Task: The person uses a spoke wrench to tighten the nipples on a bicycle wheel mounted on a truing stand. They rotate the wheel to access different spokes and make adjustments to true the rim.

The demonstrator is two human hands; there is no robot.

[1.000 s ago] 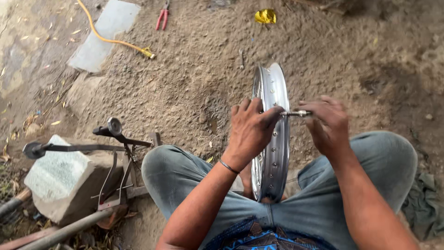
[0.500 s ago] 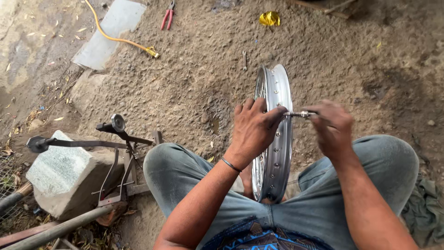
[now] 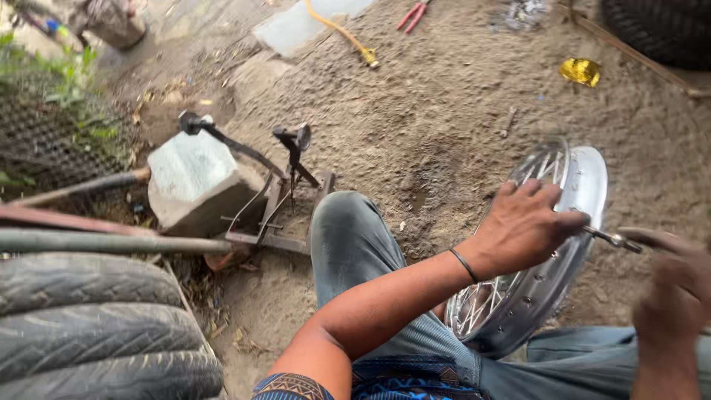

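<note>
While left hand (image 3: 522,226) grips upright rim (image 3: 585,185) | right hand (image 3: 670,285) holds tool (image 3: 611,238) pointing left at it

wheel rim (image 3: 585,185): shiny silver chrome | trousers (image 3: 355,237): grey-blue | waistband cloth (image 3: 415,381): blue and black pattern | wristband (image 3: 464,264): black | hose (image 3: 344,31): yellow | pliers (image 3: 412,15): red handles | wrapper (image 3: 581,71): gold-yellow | stone block (image 3: 189,185): pale grey | tyres (image 3: 96,326): dusty black | ground (image 3: 444,111): brown

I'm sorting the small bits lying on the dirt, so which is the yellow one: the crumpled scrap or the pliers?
The crumpled yellow scrap on the dirt, up beyond the shiny spoked wheel rim. The red-handled pliers lie further left by the top edge, beside the yellow hose.
</note>
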